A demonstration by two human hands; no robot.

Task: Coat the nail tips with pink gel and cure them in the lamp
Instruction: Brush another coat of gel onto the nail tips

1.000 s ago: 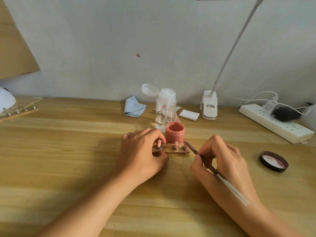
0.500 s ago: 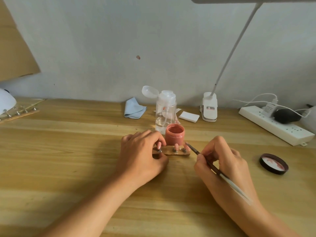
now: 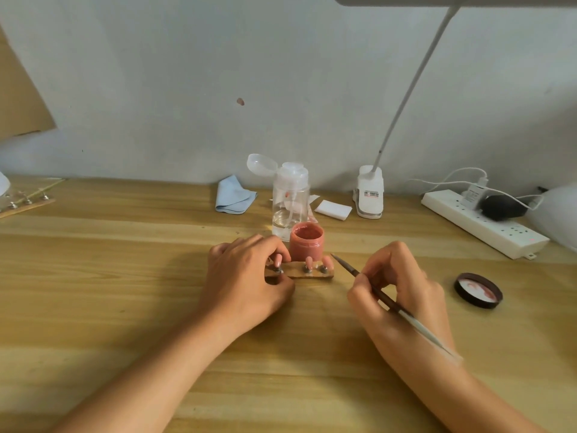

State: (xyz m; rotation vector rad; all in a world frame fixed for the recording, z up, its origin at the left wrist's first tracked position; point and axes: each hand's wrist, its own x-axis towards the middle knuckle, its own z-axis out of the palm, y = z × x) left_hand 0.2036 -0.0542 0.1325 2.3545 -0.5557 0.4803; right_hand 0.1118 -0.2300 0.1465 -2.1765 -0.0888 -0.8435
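A small wooden nail stand (image 3: pixel 312 272) lies mid-table with three pink nail tips (image 3: pixel 309 262) on metal pegs. My left hand (image 3: pixel 246 282) grips the stand's left end, fingers curled around it. Behind the stand sits an open pot of pink gel (image 3: pixel 306 243). My right hand (image 3: pixel 396 285) pinches a thin brush (image 3: pixel 368 284). The brush's dark tip points up-left, just right of the rightmost nail tip. The curing lamp's white edge (image 3: pixel 2 184) shows at the far left, mostly out of frame.
The pot's dark lid (image 3: pixel 478 290) lies to the right. A clear pump bottle (image 3: pixel 290 201), blue cloth (image 3: pixel 234 195), white pads (image 3: pixel 333 209) and a desk-lamp clamp (image 3: pixel 370 192) stand at the back. A power strip (image 3: pixel 487 223) runs back right. Another nail stand (image 3: pixel 26 203) lies far left.
The view shifted slightly. My right hand drew the brush tip a little away from the rightmost nail tip. My left hand kept its hold on the stand.
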